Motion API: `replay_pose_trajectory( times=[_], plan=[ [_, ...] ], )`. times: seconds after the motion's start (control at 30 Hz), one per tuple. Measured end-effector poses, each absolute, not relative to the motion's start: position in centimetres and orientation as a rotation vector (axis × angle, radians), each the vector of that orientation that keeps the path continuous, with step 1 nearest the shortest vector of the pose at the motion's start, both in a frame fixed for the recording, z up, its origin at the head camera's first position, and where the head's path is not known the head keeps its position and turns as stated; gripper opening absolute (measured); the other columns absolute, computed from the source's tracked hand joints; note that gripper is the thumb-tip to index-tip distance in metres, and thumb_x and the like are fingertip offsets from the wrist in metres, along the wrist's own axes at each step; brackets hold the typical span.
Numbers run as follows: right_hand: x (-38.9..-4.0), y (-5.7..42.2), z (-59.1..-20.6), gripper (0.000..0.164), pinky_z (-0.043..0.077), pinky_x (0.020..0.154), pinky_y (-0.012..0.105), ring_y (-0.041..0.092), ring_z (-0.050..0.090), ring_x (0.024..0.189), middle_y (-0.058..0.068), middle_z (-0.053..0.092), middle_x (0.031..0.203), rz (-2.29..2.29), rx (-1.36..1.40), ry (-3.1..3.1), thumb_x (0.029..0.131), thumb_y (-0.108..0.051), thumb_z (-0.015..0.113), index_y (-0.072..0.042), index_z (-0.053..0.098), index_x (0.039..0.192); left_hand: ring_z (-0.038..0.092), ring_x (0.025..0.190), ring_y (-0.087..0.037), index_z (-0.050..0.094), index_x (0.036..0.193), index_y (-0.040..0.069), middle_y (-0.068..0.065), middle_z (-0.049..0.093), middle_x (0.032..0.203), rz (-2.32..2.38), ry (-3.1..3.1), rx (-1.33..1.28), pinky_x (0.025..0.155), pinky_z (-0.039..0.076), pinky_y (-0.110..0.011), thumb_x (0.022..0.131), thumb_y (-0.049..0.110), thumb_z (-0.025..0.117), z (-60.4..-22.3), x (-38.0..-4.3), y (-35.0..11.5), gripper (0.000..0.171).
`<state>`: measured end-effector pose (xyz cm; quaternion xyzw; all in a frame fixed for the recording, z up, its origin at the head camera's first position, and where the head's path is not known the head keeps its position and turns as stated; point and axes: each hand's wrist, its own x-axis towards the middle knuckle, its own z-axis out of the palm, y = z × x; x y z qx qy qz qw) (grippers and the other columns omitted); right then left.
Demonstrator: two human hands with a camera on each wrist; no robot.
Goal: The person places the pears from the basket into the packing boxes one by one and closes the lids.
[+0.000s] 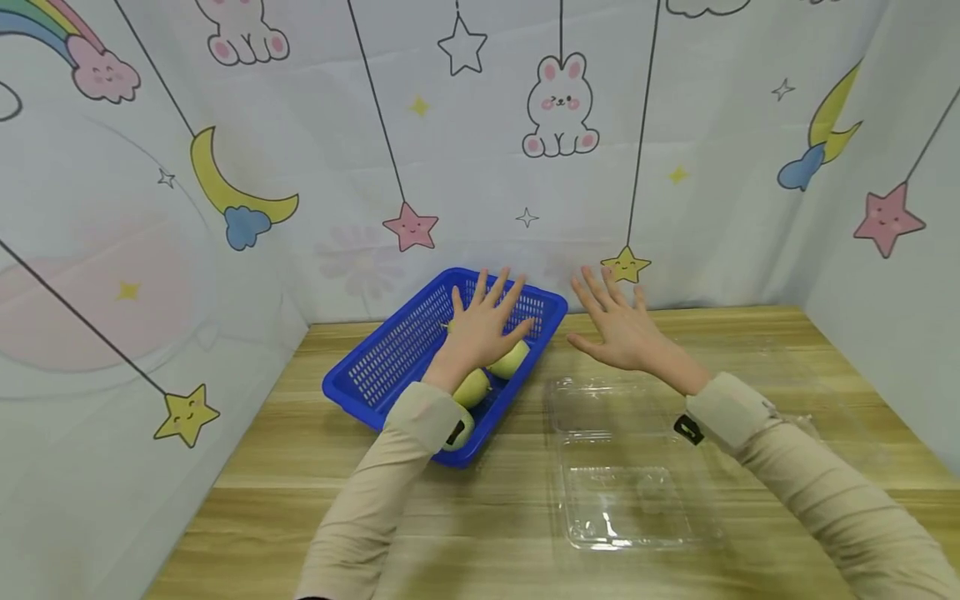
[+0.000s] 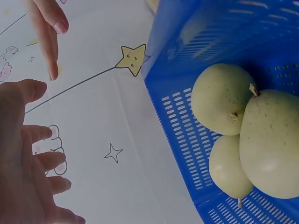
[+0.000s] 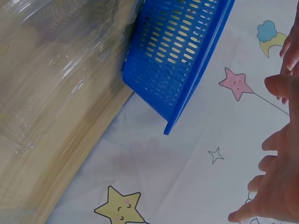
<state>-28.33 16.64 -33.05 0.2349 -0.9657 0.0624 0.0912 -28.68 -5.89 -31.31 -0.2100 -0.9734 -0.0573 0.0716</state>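
Both released, fingers spread — left grip [image 1: 482, 332] near blue basket [image 1: 397, 352], pale fruit [image 1: 510, 360] inside; right grip [image 1: 626, 333] empty.

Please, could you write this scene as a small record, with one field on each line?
left hand: empty, fingers spread, before the basket in the head view
right hand: also empty and spread, raised
basket: blue, perforated plastic, left of the clear packaging
fruit: pale green, rounded, at least three, inside the basket; exact kind uncertain
packaging: clear plastic, on the table
table: wood-grain surface
backdrop: white, printed with stars, moons and rabbits
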Motion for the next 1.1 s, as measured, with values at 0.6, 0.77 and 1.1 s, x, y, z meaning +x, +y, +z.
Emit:
replay_pose_trajectory(
  times=[0.6,0.77,1.1],
  plan=[
    [-28.4,16.2,-32.4,0.071,0.014,0.107,0.058,0.031,0.008,0.139,0.012,0.005,0.151,0.225,0.929,-2.762,0.09,-0.037,0.047,-0.007,0.011,0.143,-0.003,0.139,-0.028,0.01,0.144,0.027,-0.002,0.006,0.152,-0.238,-2.932,-0.585,0.103,-0.002,-0.066,0.092,0.05,0.033,-31.2,-27.7,-11.9,0.062],
    [-28.4,16.0,-32.2,0.066,0.016,0.107,0.057,0.032,0.01,0.138,0.013,0.006,0.151,0.241,0.959,-2.739,0.09,-0.035,0.048,-0.004,0.021,0.141,0.0,0.139,-0.03,0.012,0.144,0.025,-0.003,0.009,0.152,-0.275,-2.919,-0.564,0.102,-0.001,-0.067,0.092,0.049,0.033,-31.4,-27.5,-13.9,0.061],
    [-27.9,15.1,-31.7,0.049,0.04,0.098,0.044,0.035,0.045,0.119,0.02,0.023,0.146,0.473,0.978,-2.747,0.087,-0.017,0.053,0.0,0.042,0.131,0.017,0.137,-0.032,0.032,0.139,0.016,-0.01,0.029,0.145,-0.398,-2.866,-0.511,0.1,-0.003,-0.069,0.092,0.038,0.042,-32.3,-27.1,-18.5,0.053]
  ],
)
